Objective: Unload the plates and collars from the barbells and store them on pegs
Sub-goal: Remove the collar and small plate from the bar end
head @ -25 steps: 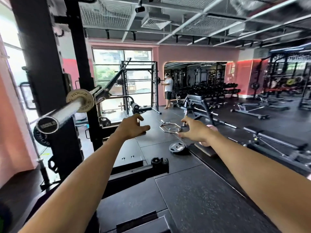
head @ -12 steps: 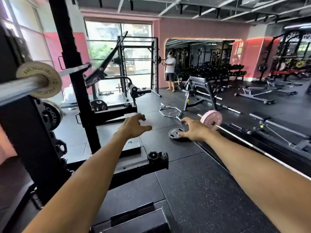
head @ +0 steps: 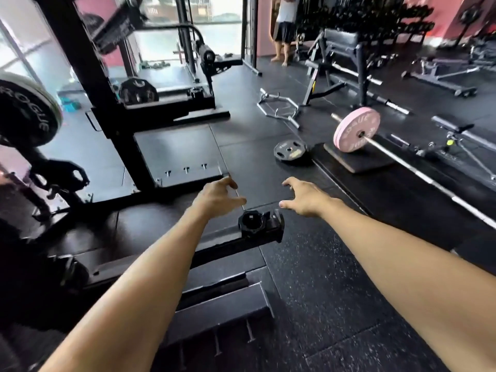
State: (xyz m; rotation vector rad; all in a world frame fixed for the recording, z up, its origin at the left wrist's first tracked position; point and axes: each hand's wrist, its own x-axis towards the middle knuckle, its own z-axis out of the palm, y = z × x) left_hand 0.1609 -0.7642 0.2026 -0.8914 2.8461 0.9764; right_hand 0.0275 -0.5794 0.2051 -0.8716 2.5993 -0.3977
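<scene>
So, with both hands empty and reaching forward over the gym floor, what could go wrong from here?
1. The small black plate lies loose on the floor, between the person and the pink plate: probably a trip hazard.
2. The pink plate rests on a low wedge; pulling it off might let the barbell drop or roll.
3. The black collar sits on the rack foot, below the left hand and right hand; a knock could dislodge it.
</scene>
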